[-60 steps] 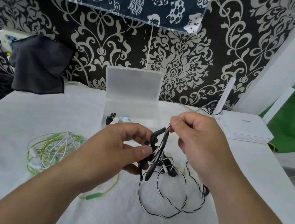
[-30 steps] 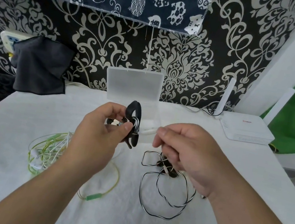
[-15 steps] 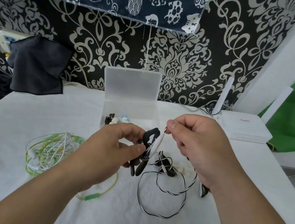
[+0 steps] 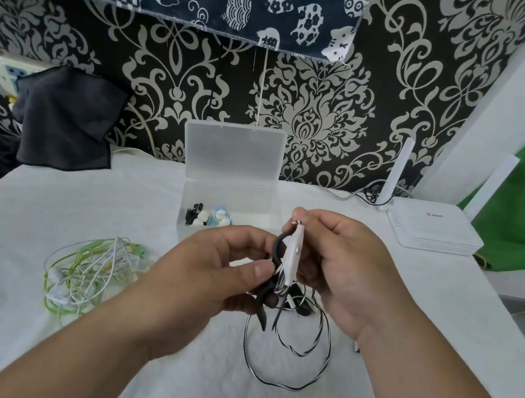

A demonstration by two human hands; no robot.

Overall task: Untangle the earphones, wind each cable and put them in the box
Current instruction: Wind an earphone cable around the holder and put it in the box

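Note:
My left hand (image 4: pixel 217 271) pinches the black ear-hook end of the black-and-white earphones (image 4: pixel 278 271), with cable wound around it. My right hand (image 4: pixel 342 274) grips the same earphones' cable and white inline piece just above and to the right. The loose rest of the black-and-white cable (image 4: pixel 289 359) loops on the white cloth below both hands. A tangled green and white earphone bundle (image 4: pixel 89 270) lies at the left. The clear plastic box (image 4: pixel 228 207) stands open behind my hands, with a wound earphone set (image 4: pixel 209 217) inside.
A dark cloth (image 4: pixel 66 117) hangs at the back left over a wall socket. A white router (image 4: pixel 433 231) with upright antennas sits at the back right. A white cloth (image 4: pixel 6 329) covers the table, which ends against the patterned wall.
My hands have circled around each other, laying more black-and-white cable onto the ear-hook; the loose loop on the cloth has shrunk. My right hand now sits higher and closer to my left.

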